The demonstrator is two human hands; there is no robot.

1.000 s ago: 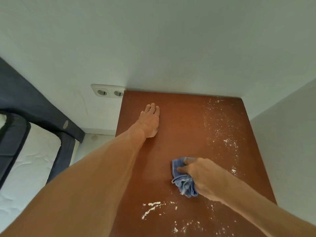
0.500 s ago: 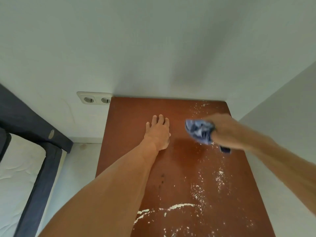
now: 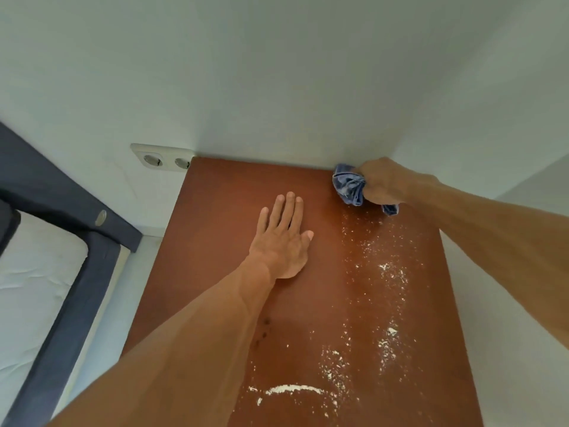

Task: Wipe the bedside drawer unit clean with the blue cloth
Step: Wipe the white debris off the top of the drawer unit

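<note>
Tightly gripping crumpled blue cloth (image 3: pixel 349 186) in right hand (image 3: pixel 383 183), resting left hand (image 3: pixel 283 238) flat on reddish-brown drawer unit (image 3: pixel 215 241) (powder-speckled).

Most of the blue cloth (image 3: pixel 349 186) is bunched out of sight inside the right hand (image 3: pixel 381 183), whose curled fingers are hidden under it; only a wad and one tail stick out. Of the bedside drawer unit (image 3: pixel 215 241) only the brown top shows: its front and drawers are out of view, and the near end runs off the bottom edge. The left forearm (image 3: pixel 184 349) covers the top's near left part and is itself cut off below. What the white powder (image 3: pixel 385 269) is cannot be told, nor the small dark spots (image 3: pixel 264 329). The mattress (image 3: pixel 30 288) and dark bed frame (image 3: pixel 61 334) are cropped at the left edge.
</note>
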